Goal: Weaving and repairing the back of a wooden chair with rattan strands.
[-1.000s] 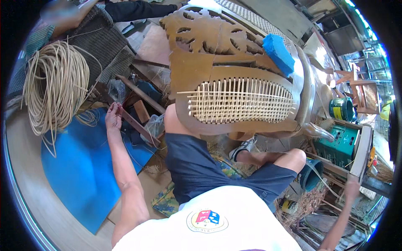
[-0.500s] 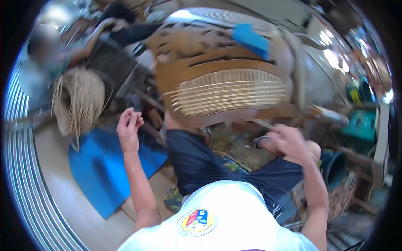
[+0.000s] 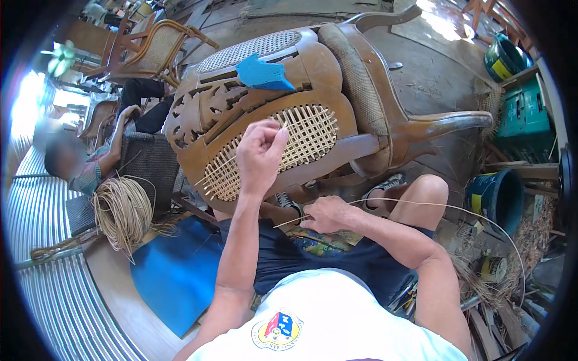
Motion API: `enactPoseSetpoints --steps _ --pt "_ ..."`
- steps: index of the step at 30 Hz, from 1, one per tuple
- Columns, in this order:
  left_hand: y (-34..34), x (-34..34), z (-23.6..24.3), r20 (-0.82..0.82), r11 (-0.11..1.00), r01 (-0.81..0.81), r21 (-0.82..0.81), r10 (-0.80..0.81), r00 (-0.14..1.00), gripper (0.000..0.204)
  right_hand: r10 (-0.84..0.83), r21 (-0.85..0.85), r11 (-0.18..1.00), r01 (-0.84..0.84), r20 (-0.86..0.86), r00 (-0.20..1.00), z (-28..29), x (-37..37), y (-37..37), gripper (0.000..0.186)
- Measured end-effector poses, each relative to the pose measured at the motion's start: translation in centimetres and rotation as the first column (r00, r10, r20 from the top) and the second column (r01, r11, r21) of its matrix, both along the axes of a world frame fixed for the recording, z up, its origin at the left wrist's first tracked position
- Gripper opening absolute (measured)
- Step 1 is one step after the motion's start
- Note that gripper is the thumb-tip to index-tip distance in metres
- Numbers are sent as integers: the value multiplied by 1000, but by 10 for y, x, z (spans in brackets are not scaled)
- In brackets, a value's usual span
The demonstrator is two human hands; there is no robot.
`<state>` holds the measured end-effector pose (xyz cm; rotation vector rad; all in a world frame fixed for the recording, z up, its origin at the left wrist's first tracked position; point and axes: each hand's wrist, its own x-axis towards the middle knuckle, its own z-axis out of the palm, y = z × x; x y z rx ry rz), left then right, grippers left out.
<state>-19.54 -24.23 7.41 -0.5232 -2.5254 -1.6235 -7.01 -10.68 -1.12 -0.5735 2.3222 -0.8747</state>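
Observation:
A wooden chair [image 3: 355,146] with carved back lies tipped before me, its oval cane weave [image 3: 307,133] showing open squares. A blue foam piece [image 3: 260,72] rests on it. My left hand [image 3: 262,150] is over the weave with curled fingers; what they hold, if anything, is hidden. My right hand [image 3: 325,213] is closed on a long, thin cane strand [image 3: 445,205], low between my knees below the chair. The strand arcs off to the right and hangs down.
A coil of cane [image 3: 120,213] and blue mat [image 3: 171,277] lie left. A co-worker [image 3: 108,157] sits at upper left near a rattan chair [image 3: 156,51]. Green crate [image 3: 524,120], dark buckets [image 3: 494,198] and scraps stand right. Corrugated sheeting [image 3: 48,259] borders the left.
My view has swung, bringing more of the room into sight. My left hand has risen onto the cane weave. My right hand has moved inward from the far right, now with a strand.

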Motion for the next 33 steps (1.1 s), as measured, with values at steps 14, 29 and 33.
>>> enactPoseSetpoints --steps 14,29,33 --pt "68 -51 -35 242 945 164 283 -236 941 18 31 75 997 -19 -155 987 -22 7 12 45" --pt "84 -58 -43 153 989 142 48 -148 977 15 12 139 990 7 -135 991 -18 1 16 44" --pt "86 -59 -41 145 992 122 -32 -116 983 13 9 153 988 14 -145 989 -18 1 18 43"
